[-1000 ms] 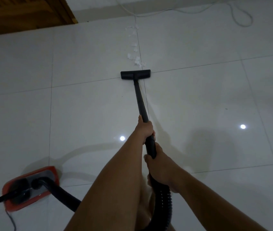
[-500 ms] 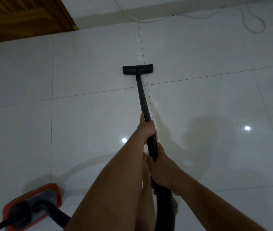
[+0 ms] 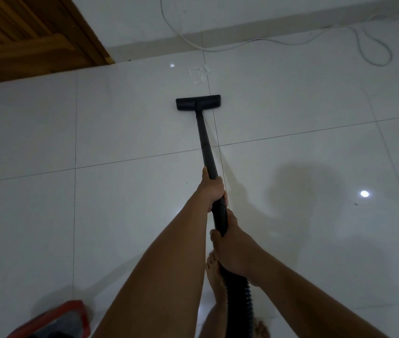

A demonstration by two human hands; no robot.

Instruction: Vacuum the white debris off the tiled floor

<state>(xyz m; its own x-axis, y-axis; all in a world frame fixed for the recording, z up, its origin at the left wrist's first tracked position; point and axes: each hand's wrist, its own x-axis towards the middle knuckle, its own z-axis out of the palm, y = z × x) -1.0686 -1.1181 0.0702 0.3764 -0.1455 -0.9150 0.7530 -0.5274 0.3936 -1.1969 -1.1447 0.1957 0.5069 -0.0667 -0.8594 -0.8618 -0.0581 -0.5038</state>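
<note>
While you stand over it, the glossy tiled floor (image 3: 132,215) fills nearly the whole view, with thin dark grout lines crossing it.

- Far left corner: wooden door (image 3: 22,40), brown and slatted.
- Far edge: pale wall (image 3: 242,11) meeting the floor.
- Right of centre: a soft shadow (image 3: 303,191) on the tiles.
- Near left corner: red-edged vacuum body (image 3: 71,313), blurred and partly cut off by the frame.
- Near centre: black ribbed hose (image 3: 238,306), dropping from under your right hand to the near edge.
- Centre: black wand (image 3: 207,147), running straight from your hands out to the far side.
- Far right: white cable (image 3: 340,35), coming down the wall and looping on the floor.
- Floor head (image 3: 198,102): black, flat on the tile at the wand's far end, its right end at a grout line.
- Left hand (image 3: 211,189): the farther grip. Fingers are curled tight round the wand, with the thumb laid along it.
- Right hand (image 3: 235,250): the nearer grip. Fingers are wrapped round the wand's thick end where the hose joins.
- Bare foot (image 3: 214,272): on the floor just under your right hand.
- White debris (image 3: 199,74): a small scatter of scraps on the floor beyond the floor head. It is near the head but apart from it, beside the grout line and close to the wall.
- Light spots (image 3: 364,193): one to the right, another near the debris.
</note>
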